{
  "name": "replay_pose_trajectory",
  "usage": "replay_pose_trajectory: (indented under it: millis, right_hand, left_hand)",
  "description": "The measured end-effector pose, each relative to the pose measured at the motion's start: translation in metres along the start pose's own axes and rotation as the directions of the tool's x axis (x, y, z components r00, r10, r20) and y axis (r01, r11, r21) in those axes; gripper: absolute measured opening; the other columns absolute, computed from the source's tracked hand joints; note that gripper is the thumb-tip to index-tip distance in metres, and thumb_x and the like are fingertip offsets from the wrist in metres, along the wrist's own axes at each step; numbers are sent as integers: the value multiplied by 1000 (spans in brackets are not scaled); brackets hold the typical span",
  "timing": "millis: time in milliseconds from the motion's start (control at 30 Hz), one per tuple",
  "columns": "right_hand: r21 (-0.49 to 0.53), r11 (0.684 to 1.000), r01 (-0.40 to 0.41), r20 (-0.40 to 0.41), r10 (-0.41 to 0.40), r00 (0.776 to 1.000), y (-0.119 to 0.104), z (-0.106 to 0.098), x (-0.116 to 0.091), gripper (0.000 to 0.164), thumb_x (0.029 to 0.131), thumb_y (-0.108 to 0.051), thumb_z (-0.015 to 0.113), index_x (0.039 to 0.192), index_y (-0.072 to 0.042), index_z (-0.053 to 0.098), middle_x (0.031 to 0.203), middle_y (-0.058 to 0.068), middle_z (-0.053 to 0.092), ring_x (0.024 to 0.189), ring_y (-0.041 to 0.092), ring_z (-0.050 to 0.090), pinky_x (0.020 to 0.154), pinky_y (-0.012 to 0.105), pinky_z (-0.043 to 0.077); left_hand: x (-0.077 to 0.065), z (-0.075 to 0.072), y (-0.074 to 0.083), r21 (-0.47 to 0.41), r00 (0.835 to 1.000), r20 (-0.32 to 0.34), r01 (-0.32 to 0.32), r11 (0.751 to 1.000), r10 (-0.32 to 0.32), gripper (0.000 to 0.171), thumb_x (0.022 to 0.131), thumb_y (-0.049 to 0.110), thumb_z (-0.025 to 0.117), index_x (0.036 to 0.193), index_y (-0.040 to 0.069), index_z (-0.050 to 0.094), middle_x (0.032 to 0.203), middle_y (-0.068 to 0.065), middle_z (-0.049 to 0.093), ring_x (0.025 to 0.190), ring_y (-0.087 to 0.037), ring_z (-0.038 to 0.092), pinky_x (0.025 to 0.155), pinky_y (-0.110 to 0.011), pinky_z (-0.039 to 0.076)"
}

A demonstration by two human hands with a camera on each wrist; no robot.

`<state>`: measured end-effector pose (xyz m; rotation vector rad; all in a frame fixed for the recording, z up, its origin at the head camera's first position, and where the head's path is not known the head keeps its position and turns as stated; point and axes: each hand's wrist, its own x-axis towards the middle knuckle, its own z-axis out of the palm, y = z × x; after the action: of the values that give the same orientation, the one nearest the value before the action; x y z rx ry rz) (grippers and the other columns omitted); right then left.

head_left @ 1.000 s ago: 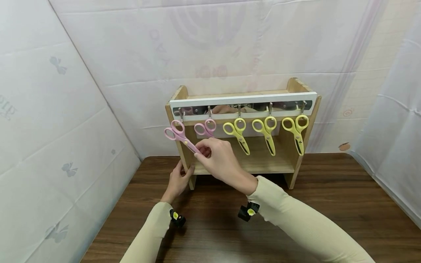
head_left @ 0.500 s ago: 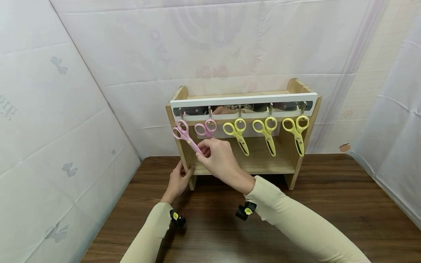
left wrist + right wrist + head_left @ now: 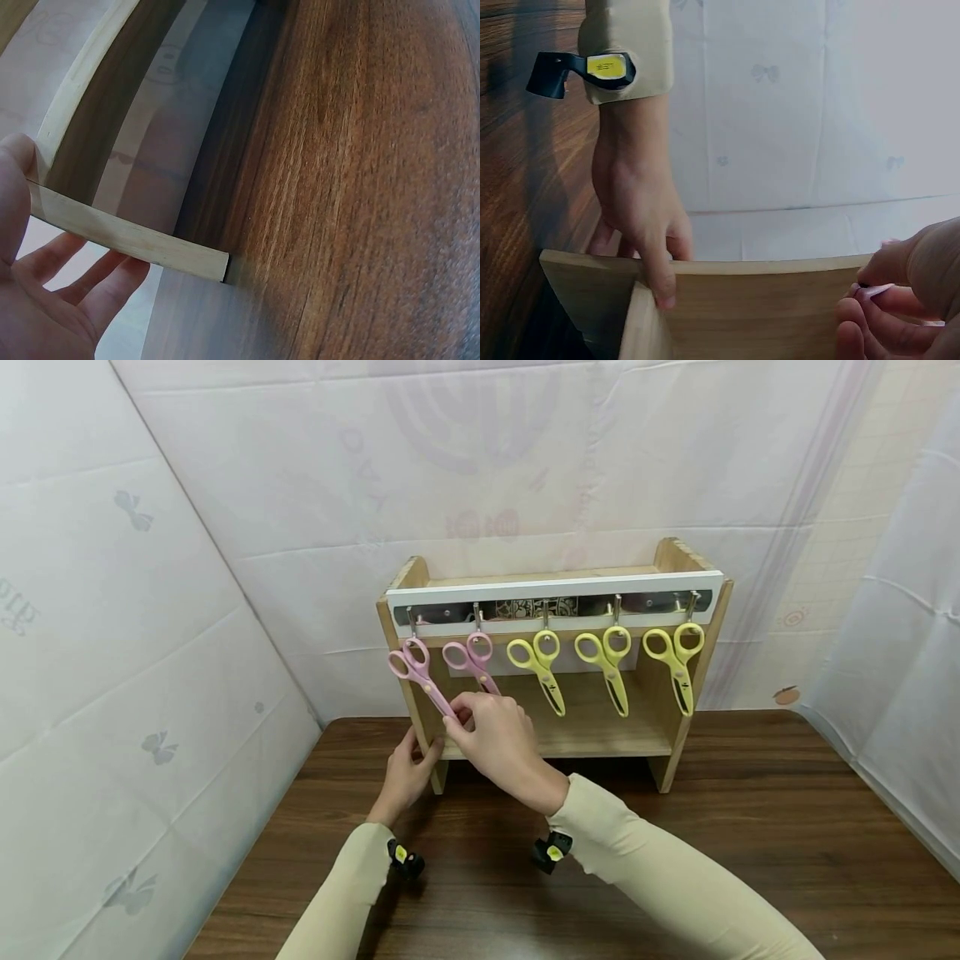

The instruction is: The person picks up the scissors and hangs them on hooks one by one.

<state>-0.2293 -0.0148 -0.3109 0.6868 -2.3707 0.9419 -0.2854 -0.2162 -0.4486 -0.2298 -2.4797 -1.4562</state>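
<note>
R hand (image 3: 491, 735) pinches the blade tip of the pink scissors (image 3: 420, 672), ring on the leftmost hook (image 3: 411, 620). L hand (image 3: 405, 772) grips the rack (image 3: 678, 693) w/ curled fingers. Risk: ring barely seated (can't tell), so letting go may drop them onto the table (image 3: 750, 827).

Makeshift studio, white sheeting (image 3: 525, 452), wooden table (image 3: 750, 827)

A second pink pair of scissors (image 3: 470, 658) hangs from a hook on the rail (image 3: 555, 607), with three yellow pairs (image 3: 538, 664) (image 3: 609, 662) (image 3: 675, 658) spaced out to its right. All hang blades down. Below is a dark wooden table (image 3: 712, 843). White sheeting (image 3: 187, 568), printed with what look like faint bows, closes off the back and sides.
</note>
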Motion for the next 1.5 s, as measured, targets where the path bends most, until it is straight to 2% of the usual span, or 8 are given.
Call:
replay_pose_trajectory:
  millis: [300,600,1033,1500]
  right_hand:
    - [41,999,5,-37,-4,999,6,21,0,6,95,-14,73,93,-12,78,82,-4,74,60,7,57,59,27,49]
    - [45,999,23,-90,-19,996,11,36,3,5,94,-14,75,95,-10,78,84,-2,76,65,13,64,63,30,53]
    - [68,998,17,-90,-10,996,14,40,5,5,94,-12,74,96,-8,77,85,1,75,73,22,71,70,36,56]
    - [59,998,21,-83,-16,996,14,41,4,6,94,-13,74,98,-9,76,84,-1,74,64,9,61,64,29,52]
  left_hand:
    - [1,-1,0,-10,1000,6,8,1000,-8,53,105,39,61,150,15,48,139,-18,60,124,-37,60,96,-53,56]
    - [2,0,-2,-2,1000,7,13,1000,-13,52,105,36,62,150,14,48,139,-18,60,125,-37,60,97,-52,56]
    - [2,1,1,2,1000,5,7,1000,-7,52,105,36,62,149,14,49,138,-18,61,124,-36,61,97,-52,56]
    - [0,-1,1,9,1000,15,21,1000,-21,54,105,39,61,151,16,47,140,-18,60,127,-36,59,98,-52,55]
